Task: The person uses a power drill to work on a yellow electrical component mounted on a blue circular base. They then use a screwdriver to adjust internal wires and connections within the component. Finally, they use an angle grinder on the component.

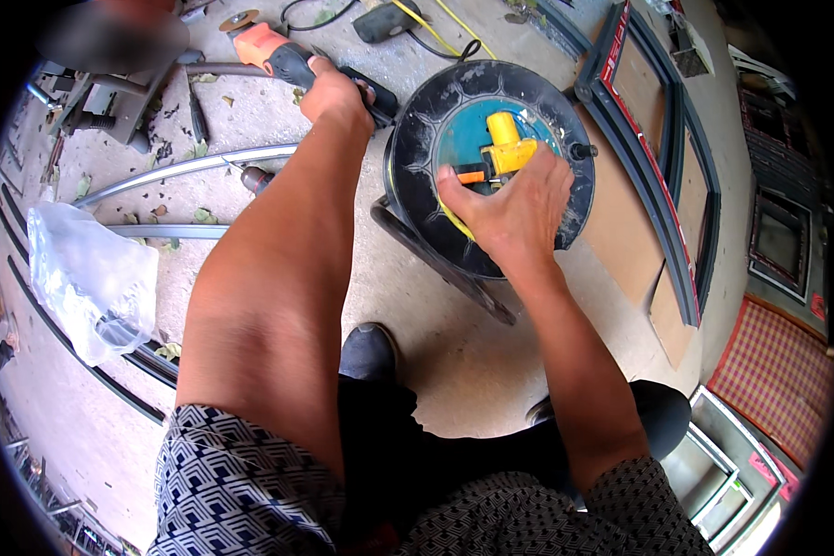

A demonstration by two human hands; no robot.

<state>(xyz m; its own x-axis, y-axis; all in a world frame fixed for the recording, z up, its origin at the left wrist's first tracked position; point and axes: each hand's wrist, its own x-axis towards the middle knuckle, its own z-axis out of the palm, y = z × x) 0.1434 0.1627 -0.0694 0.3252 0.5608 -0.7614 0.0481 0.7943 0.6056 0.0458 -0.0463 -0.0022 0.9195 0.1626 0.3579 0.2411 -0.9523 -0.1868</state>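
My left hand (332,93) is closed round the dark body of an angle grinder (271,51) with an orange head. Its disc (240,20) points toward the far left. Over the black cable reel (426,218) is my right hand (517,199), fingers bent round a yellow plug-like block (504,148) at the reel's blue-green centre. My right thumb lies by a small orange and black piece (470,174) beside the block. Part of the block is hidden behind my fingers. Yellow cable (456,222) shows at the reel's near side.
Dark metal frames (653,176) and brown boards (621,236) lie right of the reel. A clear plastic bag (97,278), curved metal strips (185,167) and a drill-like tool (255,178) are on the left. A metal stand (111,97) is at far left.
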